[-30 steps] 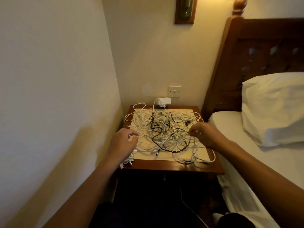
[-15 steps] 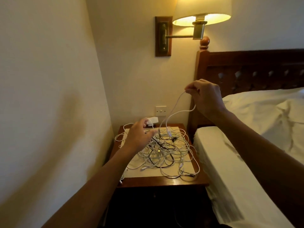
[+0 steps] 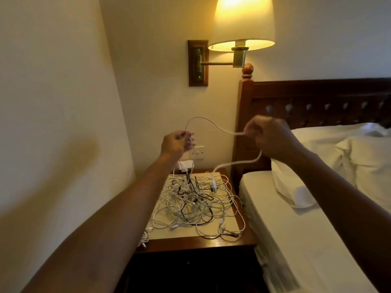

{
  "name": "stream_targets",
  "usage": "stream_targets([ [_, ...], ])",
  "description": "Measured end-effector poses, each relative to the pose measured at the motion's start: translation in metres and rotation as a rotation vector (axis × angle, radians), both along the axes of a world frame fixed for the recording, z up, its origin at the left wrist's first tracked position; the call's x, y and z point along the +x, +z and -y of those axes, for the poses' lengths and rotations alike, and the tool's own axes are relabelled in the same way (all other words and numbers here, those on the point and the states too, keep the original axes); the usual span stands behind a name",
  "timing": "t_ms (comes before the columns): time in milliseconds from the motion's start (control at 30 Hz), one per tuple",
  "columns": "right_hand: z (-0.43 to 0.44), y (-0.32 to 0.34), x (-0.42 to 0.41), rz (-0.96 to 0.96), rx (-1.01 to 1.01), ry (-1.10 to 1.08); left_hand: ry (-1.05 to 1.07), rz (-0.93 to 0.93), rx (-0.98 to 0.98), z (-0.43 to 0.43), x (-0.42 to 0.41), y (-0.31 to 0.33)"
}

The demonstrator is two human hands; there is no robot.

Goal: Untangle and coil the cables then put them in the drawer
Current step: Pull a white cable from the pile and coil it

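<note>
A tangled heap of white and black cables (image 3: 196,199) lies on a pale mat on the wooden nightstand (image 3: 194,244). Above it, one white cable (image 3: 208,121) arches between my two hands. My left hand (image 3: 176,144) pinches one stretch of it, and the cable hangs from there down into the heap. My right hand (image 3: 268,136) grips the other stretch; below that hand the cable curves down to a white plug (image 3: 214,182) resting on the heap. The drawer front below the tabletop is dark and hard to make out.
A lit wall lamp (image 3: 241,24) hangs just above the hands. A white charger (image 3: 186,164) sits plugged in at the wall behind the nightstand, below a wall switch (image 3: 197,152). The bed (image 3: 296,218) with pillows and a dark wooden headboard (image 3: 317,98) is at right; a wall closes the left.
My right hand lifted a white cable up out of the heap. My left hand rose from the heap and took hold of the same cable. The view tilted upward.
</note>
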State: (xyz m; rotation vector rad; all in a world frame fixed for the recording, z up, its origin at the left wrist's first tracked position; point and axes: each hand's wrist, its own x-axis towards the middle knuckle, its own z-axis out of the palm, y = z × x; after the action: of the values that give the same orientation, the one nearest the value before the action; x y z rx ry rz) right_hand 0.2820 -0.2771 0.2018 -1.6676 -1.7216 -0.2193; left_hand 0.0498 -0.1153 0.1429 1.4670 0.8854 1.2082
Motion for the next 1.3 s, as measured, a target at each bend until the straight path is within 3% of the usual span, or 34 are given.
stream_targets([
  [67, -0.001, -0.026, 0.004, 0.009, -0.213, -0.037, -0.068, 0.101, 0.052, 0.002, -0.003, 0.031],
  [167, 0.0, -0.049, 0.004, -0.047, -0.323, -0.008, -0.18, 0.142, 0.243, 0.021, -0.008, 0.08],
  [333, 0.012, -0.041, -0.002, -0.202, -0.411, 0.113, -0.126, -0.295, 0.76, 0.071, -0.014, 0.124],
  [467, 0.044, -0.018, -0.027, -0.533, -0.515, 0.467, -0.042, -0.438, 0.828, 0.094, -0.019, 0.101],
  [567, 0.055, -0.018, -0.047, -0.54, -0.605, 0.645, -0.006, -0.514, 0.852, 0.098, -0.025, 0.075],
  [667, 0.055, -0.032, -0.052, -0.442, -0.834, 0.685, 0.03, -0.629, 0.798, 0.092, -0.045, 0.05],
  [767, 0.056, -0.046, -0.052, -0.18, -1.014, 0.487, -0.057, -0.786, 0.728, 0.101, -0.064, 0.034],
  [867, 0.057, -0.059, -0.086, -0.373, -0.842, 0.432, -0.187, -0.905, 0.669, 0.121, -0.062, 0.02],
  [1000, 0.057, -0.083, -0.115, -0.767, -0.756, 0.544, -0.205, -0.915, 0.567, 0.127, -0.074, 0.016],
  [1100, 0.06, -0.079, -0.085, -0.978, -0.609, 0.461, -0.366, -0.788, 0.264, 0.112, -0.113, 0.001],
  [1200, 0.058, -0.076, -0.044, -0.942, -0.521, 0.324, -0.44, -0.715, 0.078, 0.104, -0.15, -0.027],
  [1300, 0.057, -0.093, -0.023, -0.777, -0.799, 0.291, -0.359, -0.711, 0.066, 0.1, -0.167, -0.032],
])
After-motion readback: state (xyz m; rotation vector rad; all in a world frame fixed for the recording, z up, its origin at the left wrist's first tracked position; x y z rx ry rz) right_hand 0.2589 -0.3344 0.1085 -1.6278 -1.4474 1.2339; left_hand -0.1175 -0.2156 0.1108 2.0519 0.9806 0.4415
